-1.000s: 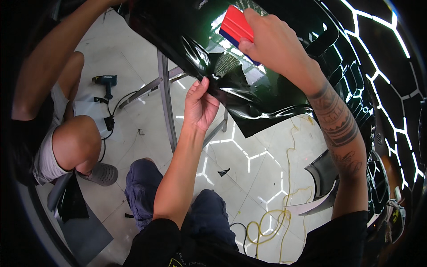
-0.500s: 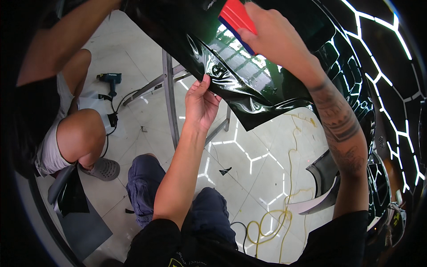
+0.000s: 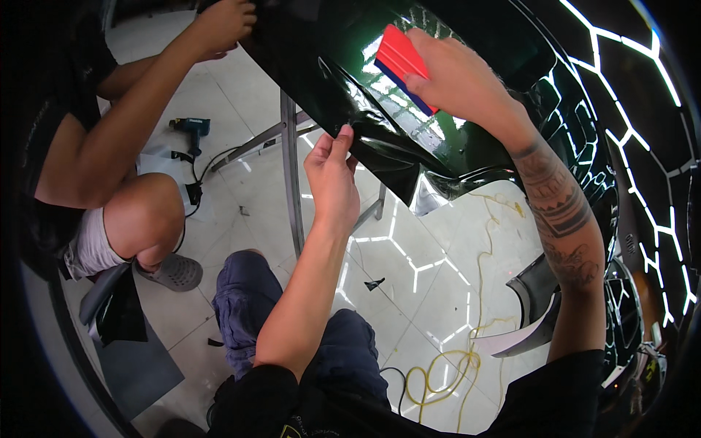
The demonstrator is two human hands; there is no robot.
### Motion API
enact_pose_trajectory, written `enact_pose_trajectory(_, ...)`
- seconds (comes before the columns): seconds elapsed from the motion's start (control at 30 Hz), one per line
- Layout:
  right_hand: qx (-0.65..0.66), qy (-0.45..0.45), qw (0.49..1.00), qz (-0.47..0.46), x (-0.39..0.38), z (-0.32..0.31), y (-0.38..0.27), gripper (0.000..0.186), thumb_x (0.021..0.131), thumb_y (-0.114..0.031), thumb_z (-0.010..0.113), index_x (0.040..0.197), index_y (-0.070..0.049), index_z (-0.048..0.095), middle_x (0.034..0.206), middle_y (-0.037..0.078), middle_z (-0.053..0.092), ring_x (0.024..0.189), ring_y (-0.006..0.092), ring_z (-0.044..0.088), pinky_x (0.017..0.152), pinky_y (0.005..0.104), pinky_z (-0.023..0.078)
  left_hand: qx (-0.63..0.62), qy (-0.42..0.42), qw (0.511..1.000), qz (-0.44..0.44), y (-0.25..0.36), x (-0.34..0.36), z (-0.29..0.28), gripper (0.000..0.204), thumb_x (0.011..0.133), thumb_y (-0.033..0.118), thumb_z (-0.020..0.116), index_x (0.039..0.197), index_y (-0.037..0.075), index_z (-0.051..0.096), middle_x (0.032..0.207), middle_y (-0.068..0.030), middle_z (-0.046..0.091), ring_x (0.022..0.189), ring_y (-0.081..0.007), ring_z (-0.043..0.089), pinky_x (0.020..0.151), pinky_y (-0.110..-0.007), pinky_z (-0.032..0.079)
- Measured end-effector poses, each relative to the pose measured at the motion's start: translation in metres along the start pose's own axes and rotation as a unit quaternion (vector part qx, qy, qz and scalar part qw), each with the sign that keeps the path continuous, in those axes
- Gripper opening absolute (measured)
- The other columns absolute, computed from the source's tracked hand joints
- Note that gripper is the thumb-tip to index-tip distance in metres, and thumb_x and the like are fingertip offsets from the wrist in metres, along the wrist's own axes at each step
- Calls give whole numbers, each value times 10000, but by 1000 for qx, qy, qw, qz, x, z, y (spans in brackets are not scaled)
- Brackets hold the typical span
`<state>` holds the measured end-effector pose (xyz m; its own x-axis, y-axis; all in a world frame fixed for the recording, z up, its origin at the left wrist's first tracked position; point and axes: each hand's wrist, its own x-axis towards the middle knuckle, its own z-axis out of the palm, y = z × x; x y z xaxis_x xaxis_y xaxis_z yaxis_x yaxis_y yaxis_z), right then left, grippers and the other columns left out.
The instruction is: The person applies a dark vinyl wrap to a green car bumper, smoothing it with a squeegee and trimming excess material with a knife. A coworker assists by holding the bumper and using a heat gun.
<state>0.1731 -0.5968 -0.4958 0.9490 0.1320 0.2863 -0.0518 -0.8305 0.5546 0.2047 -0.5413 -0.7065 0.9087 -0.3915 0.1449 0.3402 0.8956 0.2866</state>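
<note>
A dark green glossy film (image 3: 380, 150) lies over a curved panel at the top, its loose lower edge wrinkled and hanging free. My left hand (image 3: 334, 175) pinches that edge between thumb and fingers. In my right hand (image 3: 464, 77) is a red squeegee (image 3: 401, 62) with a dark blue edge strip, held tilted against the shiny film. Wet-looking streaks and bright reflections show around the squeegee. Folds in the film run from my left fingertips toward the lower right corner.
At the left a co-worker crouches, with a hand (image 3: 223, 25) at the film's far left edge. A heat gun (image 3: 192, 131) lies on the tiled floor. A metal stand (image 3: 290, 175) is under the panel. A yellow hose (image 3: 438, 376) coils on the floor near a curved trim piece (image 3: 522, 339).
My right hand and the squeegee have slid down and slightly right across the film. The folds by my left hand look longer and flatter. The co-worker's hands have come into view.
</note>
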Motion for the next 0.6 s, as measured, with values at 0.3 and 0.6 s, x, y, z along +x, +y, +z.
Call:
enact_pose_trajectory(0.3, 23, -14, 1000, -3, 21, 13, -15, 359, 789, -173, 679, 1053, -15, 495, 785, 201, 655, 764, 400, 662, 673, 472, 527, -86, 3, 995, -55, -5, 36, 6, 239, 905, 235, 647, 1086, 81, 621, 1053, -48, 667, 1013, -188, 592, 958, -398, 436)
enact_pose_trajectory(0.6, 4, 18, 1000, -11, 19, 21, -19, 349, 767, -156, 697, 1032, -12, 520, 842, 191, 670, 804, 377, 676, 687, 457, 538, -131, -56, 975, -172, 14, 45, 10, 213, 925, 198, 633, 1091, 65, 631, 1080, -55, 678, 1007, -217, 632, 956, -408, 475)
